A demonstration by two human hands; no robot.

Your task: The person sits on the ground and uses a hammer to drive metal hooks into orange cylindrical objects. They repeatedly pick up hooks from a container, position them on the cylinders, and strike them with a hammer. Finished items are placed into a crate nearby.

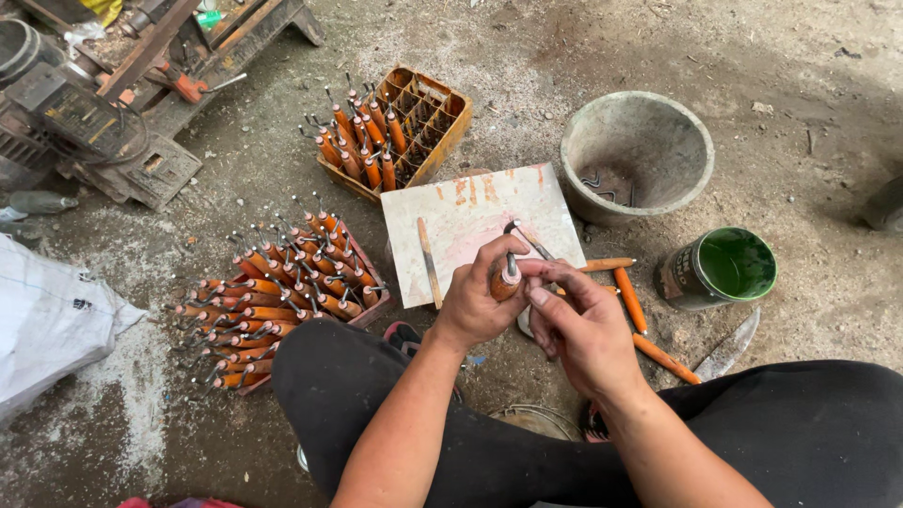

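Gripping orange handle (504, 279) in left hand (475, 301); right hand (583, 329) seemingly touching ferrule.

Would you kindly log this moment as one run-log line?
left hand: grips orange wooden handle | right hand: fingers at its metal hook | beneath: pale board | right: green paint can

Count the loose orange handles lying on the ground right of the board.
3: one at the board's lower right corner, one just below it, one nearer the knee. The hands may hide others.
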